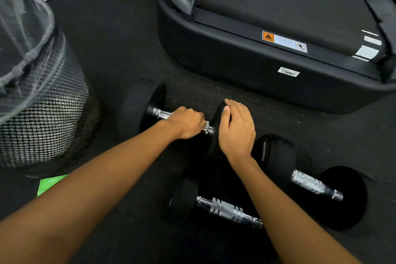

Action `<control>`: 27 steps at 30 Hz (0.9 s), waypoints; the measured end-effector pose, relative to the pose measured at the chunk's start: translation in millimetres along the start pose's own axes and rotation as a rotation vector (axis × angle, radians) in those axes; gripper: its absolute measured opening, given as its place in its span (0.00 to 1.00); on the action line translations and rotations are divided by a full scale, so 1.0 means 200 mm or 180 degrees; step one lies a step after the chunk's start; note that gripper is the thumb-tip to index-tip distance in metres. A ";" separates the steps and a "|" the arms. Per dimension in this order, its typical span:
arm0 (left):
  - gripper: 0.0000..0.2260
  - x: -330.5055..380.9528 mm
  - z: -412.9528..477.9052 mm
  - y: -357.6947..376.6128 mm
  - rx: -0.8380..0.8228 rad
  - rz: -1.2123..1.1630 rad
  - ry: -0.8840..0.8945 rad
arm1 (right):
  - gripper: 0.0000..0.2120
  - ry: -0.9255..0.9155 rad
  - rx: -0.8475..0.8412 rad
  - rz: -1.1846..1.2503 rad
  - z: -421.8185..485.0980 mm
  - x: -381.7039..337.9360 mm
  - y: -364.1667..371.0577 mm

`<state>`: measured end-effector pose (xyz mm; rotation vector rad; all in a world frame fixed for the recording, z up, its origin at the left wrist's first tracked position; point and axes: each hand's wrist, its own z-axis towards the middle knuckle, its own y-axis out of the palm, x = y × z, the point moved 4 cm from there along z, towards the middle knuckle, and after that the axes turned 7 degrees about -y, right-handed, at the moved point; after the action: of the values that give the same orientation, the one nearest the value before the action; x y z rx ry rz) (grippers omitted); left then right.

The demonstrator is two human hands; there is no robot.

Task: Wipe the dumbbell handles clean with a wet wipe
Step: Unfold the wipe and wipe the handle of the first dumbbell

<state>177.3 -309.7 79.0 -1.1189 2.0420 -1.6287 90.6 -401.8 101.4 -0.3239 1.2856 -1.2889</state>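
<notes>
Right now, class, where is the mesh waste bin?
In the head view the mesh waste bin stands at the left edge, just left of the dumbbell that the left hand grips.

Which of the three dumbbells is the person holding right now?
The farthest dumbbell, beside the mesh bin. The left hand grips its handle and the right hand holds its end weight; no hand is on the two nearer dumbbells.
</notes>
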 end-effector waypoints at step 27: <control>0.11 0.03 -0.13 0.06 0.1413 -0.0214 0.1159 | 0.18 0.0043 -0.0088 -0.0034 0.00 0.00 -0.01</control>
<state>152.1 -294.8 76.3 -0.7835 1.7056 -2.3109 89.5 -402.9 102.5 -0.3426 1.3156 -1.2852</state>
